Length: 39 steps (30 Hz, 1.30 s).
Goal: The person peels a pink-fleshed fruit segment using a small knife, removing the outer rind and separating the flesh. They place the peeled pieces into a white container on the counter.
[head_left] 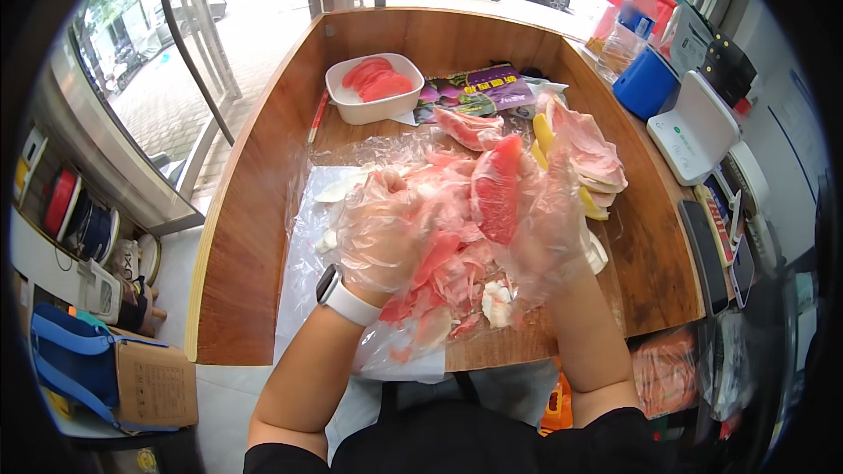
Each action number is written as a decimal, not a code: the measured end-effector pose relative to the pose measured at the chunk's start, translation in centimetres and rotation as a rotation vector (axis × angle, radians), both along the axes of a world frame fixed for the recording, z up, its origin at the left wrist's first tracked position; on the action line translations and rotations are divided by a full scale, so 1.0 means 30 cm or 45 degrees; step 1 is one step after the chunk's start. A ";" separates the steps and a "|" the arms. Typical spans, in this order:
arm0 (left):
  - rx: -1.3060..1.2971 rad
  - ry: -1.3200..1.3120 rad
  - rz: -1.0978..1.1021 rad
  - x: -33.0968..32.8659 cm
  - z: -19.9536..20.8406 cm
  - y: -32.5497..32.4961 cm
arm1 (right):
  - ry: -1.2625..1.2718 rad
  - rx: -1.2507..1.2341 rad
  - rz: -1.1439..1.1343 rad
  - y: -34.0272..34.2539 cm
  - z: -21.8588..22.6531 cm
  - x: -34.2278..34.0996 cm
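Note:
Both my hands wear clear plastic gloves over the table. My right hand (549,233) grips a red pomelo segment (497,191), held upright with its flesh facing left. Curled closed to the left of it is my left hand (379,224); whatever its fingers hold is hidden. Beneath and between the hands spreads a heap of torn pink membrane (443,285) on clear plastic film. A partly peeled pomelo piece (470,128) lies just beyond. Peeled red segments (379,79) fill part of a white bowl (373,112) at the far left.
Thick pomelo rind (590,154) is piled right of my right hand. A purple printed sheet (483,90) lies at the back. Raised wooden walls (250,202) border the table. On the right ledge stand a blue container (645,81), a white device (694,127) and a dark phone (702,254).

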<state>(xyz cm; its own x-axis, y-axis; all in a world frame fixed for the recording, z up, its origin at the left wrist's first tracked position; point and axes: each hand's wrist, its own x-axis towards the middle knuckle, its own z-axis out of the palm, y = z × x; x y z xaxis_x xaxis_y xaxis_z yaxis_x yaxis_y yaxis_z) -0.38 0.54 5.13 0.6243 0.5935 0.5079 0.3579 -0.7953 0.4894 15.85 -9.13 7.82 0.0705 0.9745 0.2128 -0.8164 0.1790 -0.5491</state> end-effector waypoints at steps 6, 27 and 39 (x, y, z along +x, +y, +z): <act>-0.018 -0.654 0.065 0.027 -0.007 -0.014 | 0.061 -0.158 -0.009 0.004 0.033 -0.016; -2.243 -1.175 -1.039 -0.027 -0.008 0.049 | -2.241 -0.601 -0.797 -0.111 0.092 0.124; -1.932 -1.166 -0.642 -0.011 0.001 0.040 | -2.665 -0.751 -1.030 -0.058 -0.017 0.054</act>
<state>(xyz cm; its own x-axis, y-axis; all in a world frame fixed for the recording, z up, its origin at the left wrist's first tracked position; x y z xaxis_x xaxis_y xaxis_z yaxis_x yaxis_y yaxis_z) -0.72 1.73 5.15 0.7361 0.6766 0.0208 -0.5051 0.5285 0.6823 17.46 -10.88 7.32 0.4751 0.8309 0.2898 0.8631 -0.3758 -0.3375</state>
